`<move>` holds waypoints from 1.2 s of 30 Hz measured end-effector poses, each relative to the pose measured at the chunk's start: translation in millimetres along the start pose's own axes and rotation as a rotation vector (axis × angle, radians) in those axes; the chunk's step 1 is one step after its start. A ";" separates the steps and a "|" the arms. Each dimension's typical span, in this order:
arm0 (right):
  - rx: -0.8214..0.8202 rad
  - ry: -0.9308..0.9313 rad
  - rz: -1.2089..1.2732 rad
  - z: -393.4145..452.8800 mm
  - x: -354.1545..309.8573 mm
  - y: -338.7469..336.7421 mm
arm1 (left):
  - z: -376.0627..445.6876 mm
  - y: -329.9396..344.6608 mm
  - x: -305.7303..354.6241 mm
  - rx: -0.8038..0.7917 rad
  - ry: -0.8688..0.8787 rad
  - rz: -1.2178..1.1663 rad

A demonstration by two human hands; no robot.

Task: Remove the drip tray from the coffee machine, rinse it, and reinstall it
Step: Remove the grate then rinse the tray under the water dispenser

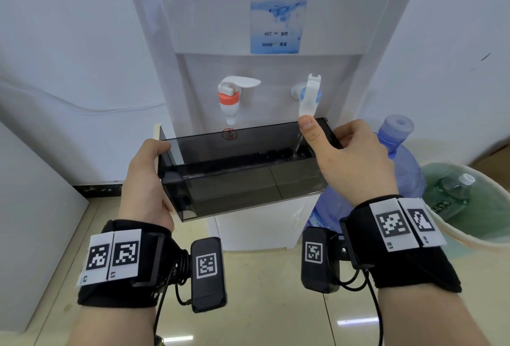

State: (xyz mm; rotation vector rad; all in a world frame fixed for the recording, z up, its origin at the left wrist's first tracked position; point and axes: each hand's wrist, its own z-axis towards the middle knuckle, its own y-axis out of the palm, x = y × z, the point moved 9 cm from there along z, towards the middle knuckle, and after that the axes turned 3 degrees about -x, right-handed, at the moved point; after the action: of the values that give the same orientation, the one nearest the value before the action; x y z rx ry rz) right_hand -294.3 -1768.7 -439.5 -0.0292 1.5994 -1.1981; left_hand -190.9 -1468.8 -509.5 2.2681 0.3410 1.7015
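Under blue tap (310, 94): drip tray (242, 171) in left hand (146, 177) grip.

Floor (276, 304): shiny tiles, pale yellow, with thin lines between them and small bright spots of light.
Edge of floor: a dark strip (96, 188) runs along the bottom of the wall on the left.
Water machine (262, 224): a tall white box that stands on the floor, in the middle, against the wall.
Big bottle (400, 169): blue and see-through, it is on the floor just to the right of the water machine. Its bottom is hidden.
Bin (469, 238): round, pale rim, green bag inside, on the floor at the right, near the big bottle.
White panel (36, 221): stands on the floor at the left.
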 end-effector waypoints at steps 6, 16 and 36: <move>0.001 0.001 0.000 1.2 0.9 -2.4 | -0.6 3.3 -2.1 -0.006 -0.010 0.000; 0.005 0.005 0.006 1.5 1.9 -3.1 | -2.1 7.1 -2.6 -0.023 -0.016 -0.008; 0.013 0.016 -0.007 -1.6 5.2 -7.2 | -3.3 6.9 -7.7 -0.014 -0.031 -0.007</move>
State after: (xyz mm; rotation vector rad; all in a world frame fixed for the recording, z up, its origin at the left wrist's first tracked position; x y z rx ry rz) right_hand -301.4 -1774.1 -438.4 -0.0169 1.6068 -1.2174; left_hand -196.1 -1477.7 -513.0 2.2771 0.3291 1.6586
